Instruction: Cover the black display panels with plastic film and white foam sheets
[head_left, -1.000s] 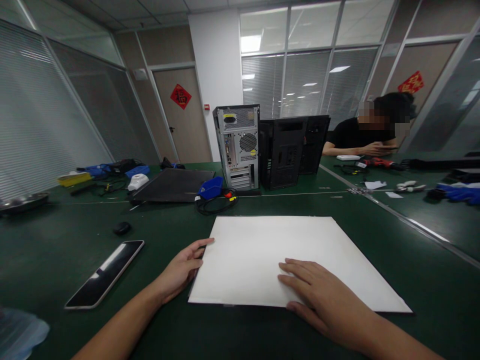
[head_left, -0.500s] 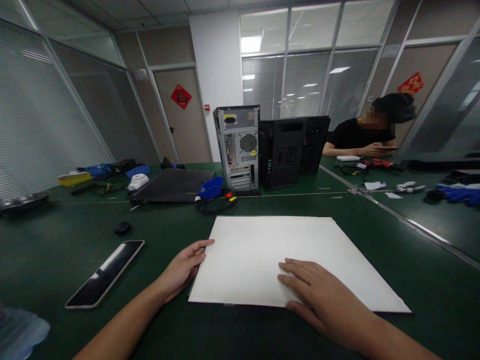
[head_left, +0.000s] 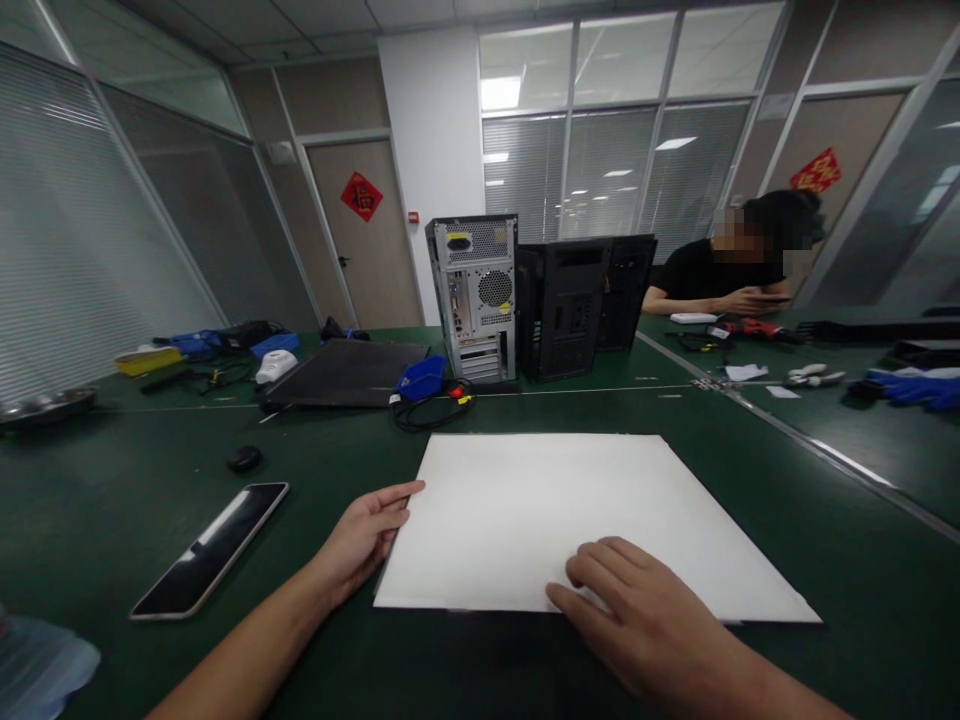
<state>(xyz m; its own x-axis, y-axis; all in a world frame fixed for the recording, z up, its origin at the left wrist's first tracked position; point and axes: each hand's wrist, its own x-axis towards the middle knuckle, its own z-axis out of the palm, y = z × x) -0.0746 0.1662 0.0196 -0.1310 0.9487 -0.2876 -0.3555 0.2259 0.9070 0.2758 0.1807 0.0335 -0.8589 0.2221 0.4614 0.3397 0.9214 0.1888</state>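
Observation:
A large white flat panel (head_left: 570,510) lies on the green table (head_left: 112,520) in front of me. My left hand (head_left: 360,540) rests at the panel's left edge, its fingers curled against that edge and the thumb pointing along it. My right hand (head_left: 637,620) lies on the panel's near edge, fingers bent with their tips pressing on the white surface. Neither hand lifts the panel.
A smartphone (head_left: 210,550) lies face up to the left, a small black object (head_left: 244,458) beyond it. Computer cases (head_left: 480,295) stand at the back with a dark side panel (head_left: 345,372) and a blue part with cables (head_left: 424,385). A person (head_left: 739,270) sits at far right among tools.
My right hand has pulled back toward the panel's near edge and its fingers have curled from flat to bent. The left hand has hardly moved.

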